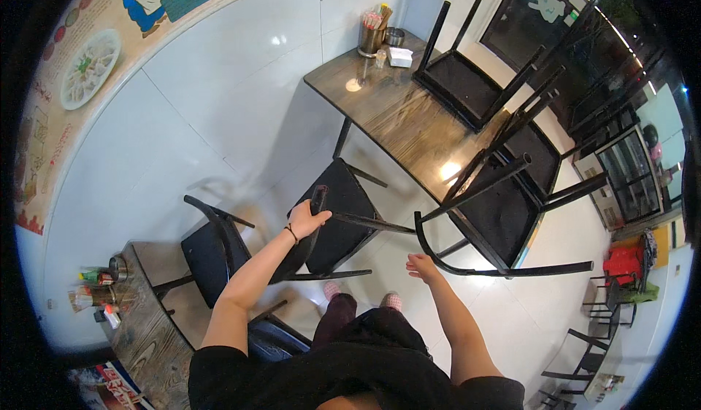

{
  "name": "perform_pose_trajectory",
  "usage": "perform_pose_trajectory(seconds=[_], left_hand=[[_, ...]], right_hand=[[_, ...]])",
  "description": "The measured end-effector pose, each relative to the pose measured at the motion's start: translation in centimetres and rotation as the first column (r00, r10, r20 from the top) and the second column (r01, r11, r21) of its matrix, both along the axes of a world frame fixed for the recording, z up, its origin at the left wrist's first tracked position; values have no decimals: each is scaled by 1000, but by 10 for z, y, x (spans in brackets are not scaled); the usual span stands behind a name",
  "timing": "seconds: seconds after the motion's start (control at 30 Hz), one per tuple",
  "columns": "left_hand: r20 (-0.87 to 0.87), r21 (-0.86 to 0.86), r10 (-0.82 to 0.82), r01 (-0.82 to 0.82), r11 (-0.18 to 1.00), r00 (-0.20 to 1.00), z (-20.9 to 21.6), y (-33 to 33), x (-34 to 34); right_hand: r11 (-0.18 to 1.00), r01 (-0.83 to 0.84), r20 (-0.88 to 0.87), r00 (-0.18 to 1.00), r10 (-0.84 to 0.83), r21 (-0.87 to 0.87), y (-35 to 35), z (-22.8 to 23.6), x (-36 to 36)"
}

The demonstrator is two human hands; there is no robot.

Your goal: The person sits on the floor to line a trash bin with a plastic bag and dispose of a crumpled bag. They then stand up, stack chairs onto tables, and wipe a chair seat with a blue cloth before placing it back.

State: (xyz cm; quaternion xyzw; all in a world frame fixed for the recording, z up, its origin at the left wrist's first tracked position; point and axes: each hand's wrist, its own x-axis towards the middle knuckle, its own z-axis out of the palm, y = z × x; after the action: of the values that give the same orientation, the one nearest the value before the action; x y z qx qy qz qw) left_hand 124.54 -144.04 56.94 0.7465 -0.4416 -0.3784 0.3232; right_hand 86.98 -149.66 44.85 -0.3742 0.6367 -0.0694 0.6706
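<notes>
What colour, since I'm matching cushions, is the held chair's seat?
The seat is black; clearest in head view.

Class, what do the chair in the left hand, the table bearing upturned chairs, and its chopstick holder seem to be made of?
Chair: slim black frame, perhaps painted metal or wood; dark seat, possibly leatherette or fabric.
Table: brown-grey grain and bright reflections suggest a glossy top, wood or wood-look laminate.
Holder: shiny cylinder, probably metal.
</notes>
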Motion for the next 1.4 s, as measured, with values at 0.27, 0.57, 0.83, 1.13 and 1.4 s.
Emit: perform_pose_trajectory(seconds=[0.27, 0.57, 0.83, 1.13, 1.4], left_hand=[[-242, -74, 132, -154, 985, 961, 138, 95, -6], [-247, -173, 412, -458, 872, 877, 249, 243, 25], [-341, -492, 585, -670, 555, 736, 240, 372, 56], [-310, -519, 689, -724, 454, 655, 131, 393, 152], [5, -237, 623, -605, 760, 782, 83, 355, 161]], right_hand=[[763, 587, -92, 805, -586, 270, -2, -23, 82], [624, 330, 559, 278, -781, 708, 31, 64, 211], [834, -65, 834, -35, -550, 547, 25, 236, 320], [985, -140, 982, -170, 77, -101, 36, 388, 355], [789, 362, 863, 305, 402, -496, -46, 345, 370]])
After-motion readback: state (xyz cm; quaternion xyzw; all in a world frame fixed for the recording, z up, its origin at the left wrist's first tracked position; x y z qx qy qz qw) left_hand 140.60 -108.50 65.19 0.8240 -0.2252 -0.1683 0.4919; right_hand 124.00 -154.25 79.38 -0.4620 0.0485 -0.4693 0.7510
